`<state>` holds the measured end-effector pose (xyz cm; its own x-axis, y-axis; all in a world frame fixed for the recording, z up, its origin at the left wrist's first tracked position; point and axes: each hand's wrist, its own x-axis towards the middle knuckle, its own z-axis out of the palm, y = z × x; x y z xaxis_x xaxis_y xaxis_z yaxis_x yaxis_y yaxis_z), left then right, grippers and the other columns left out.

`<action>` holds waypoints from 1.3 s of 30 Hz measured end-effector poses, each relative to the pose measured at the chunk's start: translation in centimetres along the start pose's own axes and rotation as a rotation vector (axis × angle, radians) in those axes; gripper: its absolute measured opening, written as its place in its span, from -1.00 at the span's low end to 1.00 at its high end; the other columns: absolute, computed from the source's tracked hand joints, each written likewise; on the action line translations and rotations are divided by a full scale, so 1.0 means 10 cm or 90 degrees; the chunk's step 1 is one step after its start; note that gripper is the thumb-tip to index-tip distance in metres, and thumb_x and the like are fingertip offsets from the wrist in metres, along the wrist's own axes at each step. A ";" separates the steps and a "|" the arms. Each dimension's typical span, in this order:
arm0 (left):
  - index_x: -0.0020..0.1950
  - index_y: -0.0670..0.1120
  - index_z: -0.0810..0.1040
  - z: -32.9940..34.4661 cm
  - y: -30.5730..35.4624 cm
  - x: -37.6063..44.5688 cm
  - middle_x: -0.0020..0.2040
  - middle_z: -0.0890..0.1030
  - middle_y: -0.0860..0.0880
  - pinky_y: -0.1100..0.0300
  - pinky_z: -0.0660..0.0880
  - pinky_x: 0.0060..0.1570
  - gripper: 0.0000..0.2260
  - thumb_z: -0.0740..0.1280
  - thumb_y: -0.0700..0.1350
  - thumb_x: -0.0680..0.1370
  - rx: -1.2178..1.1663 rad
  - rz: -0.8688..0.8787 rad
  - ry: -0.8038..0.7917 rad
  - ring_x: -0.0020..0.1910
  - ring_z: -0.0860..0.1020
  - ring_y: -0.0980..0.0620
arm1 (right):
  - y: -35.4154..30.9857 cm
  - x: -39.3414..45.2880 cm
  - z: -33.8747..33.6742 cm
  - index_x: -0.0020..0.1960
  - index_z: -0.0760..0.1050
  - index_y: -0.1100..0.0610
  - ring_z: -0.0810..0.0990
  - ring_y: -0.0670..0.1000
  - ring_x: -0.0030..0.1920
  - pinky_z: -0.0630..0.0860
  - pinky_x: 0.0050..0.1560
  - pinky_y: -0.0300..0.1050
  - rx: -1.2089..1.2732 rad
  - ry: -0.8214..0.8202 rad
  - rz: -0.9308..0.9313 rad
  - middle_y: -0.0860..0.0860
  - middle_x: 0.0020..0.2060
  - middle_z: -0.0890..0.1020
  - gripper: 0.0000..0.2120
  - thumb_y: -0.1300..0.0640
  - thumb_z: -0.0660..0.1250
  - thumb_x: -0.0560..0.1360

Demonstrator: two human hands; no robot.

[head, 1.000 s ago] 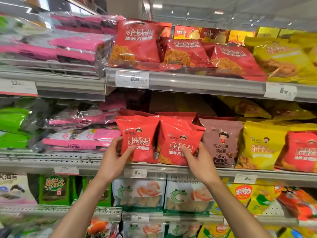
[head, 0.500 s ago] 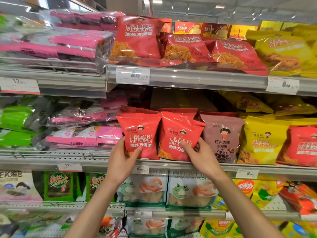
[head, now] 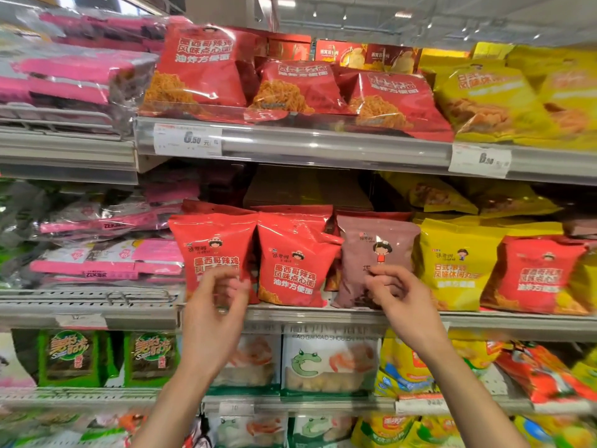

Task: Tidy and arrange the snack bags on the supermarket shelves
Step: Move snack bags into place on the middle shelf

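Hands are hovering loosely curled, gripping nothing: left hand (head: 214, 305), right hand (head: 399, 297). Brown bag (head: 376, 250) is risking toppling off the shelf (head: 517, 324) if nudged carelessly.

A: Left hand (head: 214, 305), lower middle of the frame, fingers smeared with motion blur. Whether they touch the red bag (head: 211, 250) behind them, can't tell.

B: Right hand (head: 399, 297) covers the lower print of the brown bag (head: 376, 250); contact unclear too.

A: Both forearms run off the bottom edge.

B: The price tag (head: 479, 160) at right is too blurred to read, and the far-right yellow bags (head: 568, 92) are cut off by the frame.
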<state>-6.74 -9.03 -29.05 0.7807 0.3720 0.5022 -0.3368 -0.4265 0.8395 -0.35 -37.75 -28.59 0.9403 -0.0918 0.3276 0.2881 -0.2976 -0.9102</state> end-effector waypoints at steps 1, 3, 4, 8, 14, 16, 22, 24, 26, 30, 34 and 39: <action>0.09 0.01 0.58 0.11 0.05 -0.04 -0.11 0.65 0.09 0.42 0.50 -0.11 -0.87 0.43 -0.20 0.60 -0.017 -0.004 -0.040 -0.10 0.60 0.17 | 0.03 0.01 -0.09 0.07 0.63 0.09 0.56 -0.17 -0.29 0.50 -0.20 -0.37 0.000 0.023 -0.003 -0.14 -0.36 0.64 -0.89 0.19 0.47 0.55; 0.07 0.04 0.61 0.33 0.14 -0.10 -0.09 0.66 0.05 0.29 0.56 -0.07 -0.86 0.43 -0.20 0.60 -0.054 -0.026 -0.108 -0.10 0.61 0.10 | 0.07 0.03 -0.27 0.05 0.63 0.12 0.63 -0.04 -0.21 0.56 -0.13 -0.23 -0.001 0.067 0.004 0.05 -0.24 0.71 -0.91 0.20 0.46 0.56; 0.07 0.06 0.62 0.46 0.19 -0.12 -0.10 0.67 0.02 0.24 0.58 -0.05 -0.86 0.43 -0.19 0.61 -0.068 -0.038 -0.130 -0.10 0.62 0.07 | 0.11 0.04 -0.36 0.04 0.62 0.11 0.65 0.00 -0.19 0.58 -0.10 -0.17 -0.015 0.090 0.009 0.10 -0.20 0.72 -0.93 0.19 0.46 0.56; 0.14 0.09 0.62 0.89 0.30 -0.16 -0.04 0.70 0.08 0.21 0.62 0.02 -0.85 0.40 -0.14 0.63 -0.090 -0.057 -0.172 -0.03 0.66 0.13 | 0.21 0.07 -0.52 0.13 0.60 0.06 0.70 -0.05 -0.07 0.63 0.02 -0.03 -0.132 0.118 0.029 -0.04 -0.13 0.73 -0.85 0.09 0.42 0.58; 0.52 0.00 0.44 1.34 0.36 -0.19 0.35 0.58 0.13 0.16 0.52 0.34 -0.61 0.30 -0.16 0.68 0.017 -0.018 -0.233 0.31 0.56 0.21 | 0.22 0.15 -0.37 0.37 0.51 0.04 0.68 -0.02 0.07 0.64 0.11 0.06 -0.241 0.037 0.013 -0.07 0.08 0.70 -0.56 -0.13 0.42 0.56; 0.56 0.01 0.39 1.41 0.38 -0.19 0.40 0.54 0.13 0.14 0.49 0.40 -0.56 0.30 -0.15 0.68 0.033 -0.027 -0.228 0.35 0.53 0.19 | 0.24 0.16 -0.34 0.36 0.49 0.05 0.67 -0.01 0.11 0.62 0.16 0.08 -0.221 0.022 0.020 -0.06 0.10 0.69 -0.55 -0.14 0.42 0.56; 0.53 0.03 0.43 1.43 0.40 -0.24 0.32 0.61 0.10 0.20 0.54 0.31 -0.59 0.29 -0.17 0.68 -0.031 -0.078 -0.214 0.30 0.56 0.25 | 0.28 0.20 -0.34 0.27 0.45 0.06 0.64 -0.18 0.08 0.59 0.15 -0.16 -0.129 -0.003 0.057 -0.11 0.08 0.68 -0.62 -0.09 0.44 0.56; 0.47 0.06 0.47 1.39 0.42 -0.23 0.26 0.63 0.16 0.28 0.56 0.23 -0.64 0.30 -0.18 0.68 -0.059 -0.086 -0.205 0.22 0.59 0.29 | 0.25 0.22 -0.36 0.24 0.46 0.05 0.64 -0.26 0.04 0.55 0.06 -0.36 -0.090 -0.010 0.053 -0.13 0.07 0.69 -0.65 -0.05 0.45 0.56; 0.38 0.12 0.51 1.34 0.47 -0.20 0.25 0.63 0.20 0.31 0.56 0.21 -0.67 0.31 -0.21 0.67 -0.092 -0.089 -0.190 0.19 0.61 0.29 | 0.21 0.24 -0.40 0.23 0.46 0.03 0.65 -0.29 0.03 0.57 0.05 -0.38 -0.047 -0.011 0.044 -0.15 0.04 0.69 -0.68 -0.03 0.45 0.56; 0.25 0.04 0.57 1.23 0.51 -0.13 0.09 0.74 0.11 0.07 0.60 0.19 -0.74 0.33 -0.26 0.65 -0.142 -0.090 -0.167 0.13 0.67 0.16 | 0.12 0.25 -0.48 0.21 0.49 0.04 0.70 -0.07 0.07 0.63 0.16 -0.12 0.008 -0.014 0.023 -0.02 0.02 0.72 -0.70 -0.01 0.46 0.56; 0.18 0.00 0.60 1.16 0.51 -0.11 -0.03 0.74 0.04 -0.12 0.60 0.14 -0.81 0.34 -0.26 0.64 -0.155 -0.079 -0.163 0.01 0.68 0.05 | 0.05 0.18 -0.54 0.15 0.49 0.04 0.61 0.33 0.12 0.57 0.20 0.26 0.051 -0.019 0.018 0.38 0.10 0.60 -0.77 -0.01 0.43 0.57; 0.16 0.01 0.60 1.09 0.45 -0.11 -0.06 0.75 0.05 -0.09 0.61 0.15 -0.81 0.34 -0.25 0.64 -0.175 -0.088 -0.201 -0.01 0.69 0.05 | 0.02 -0.07 -0.60 0.13 0.52 0.07 0.65 0.31 0.07 0.57 0.22 0.30 0.091 -0.007 0.036 0.40 0.07 0.60 -0.61 -0.16 0.43 0.45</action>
<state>-3.42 -20.35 -28.09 0.9364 0.1216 0.3291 -0.3121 -0.1395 0.9397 -2.08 -43.48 -27.49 0.9576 -0.0941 0.2723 0.2561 -0.1545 -0.9542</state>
